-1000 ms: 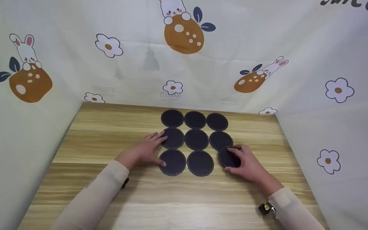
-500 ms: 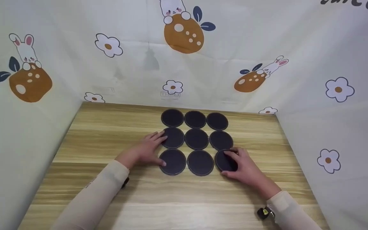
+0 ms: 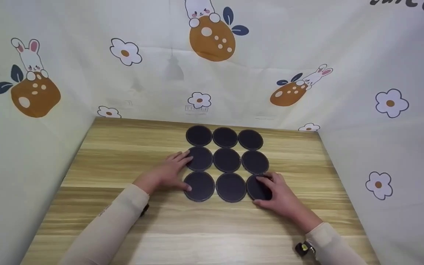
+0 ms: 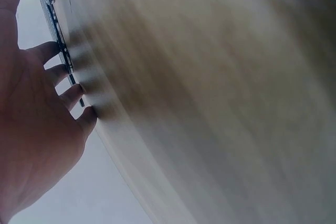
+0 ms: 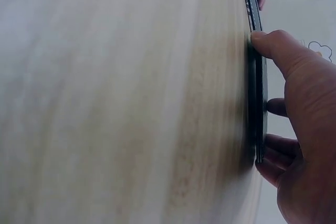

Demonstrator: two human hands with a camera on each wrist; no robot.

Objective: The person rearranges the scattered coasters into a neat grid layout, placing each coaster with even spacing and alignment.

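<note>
Black round coasters with a stitched rim lie in three rows of three on the wooden table. At the front right corner, my right hand [image 3: 283,195] holds a coaster [image 3: 258,187] by its edge, thumb at the near side and fingers at the far side. The right wrist view shows this coaster [image 5: 259,87] edge-on, just off or on the wood; which one I cannot tell. My left hand [image 3: 164,175] rests at the left column, fingertips on the middle-row coaster [image 3: 201,158] and thumb touching the front-left coaster [image 3: 199,186].
The wooden table [image 3: 182,232] stretches in front of the coasters and to both sides. A pale cloth [image 3: 153,81] printed with rabbits, oranges and flowers stands round the back and sides. The back-row coasters [image 3: 225,137] lie close to it.
My right hand has moved the front-right coaster left and towards me, off the overlap with the middle-row coaster, beside the front-middle one. My left hand has stayed put.
</note>
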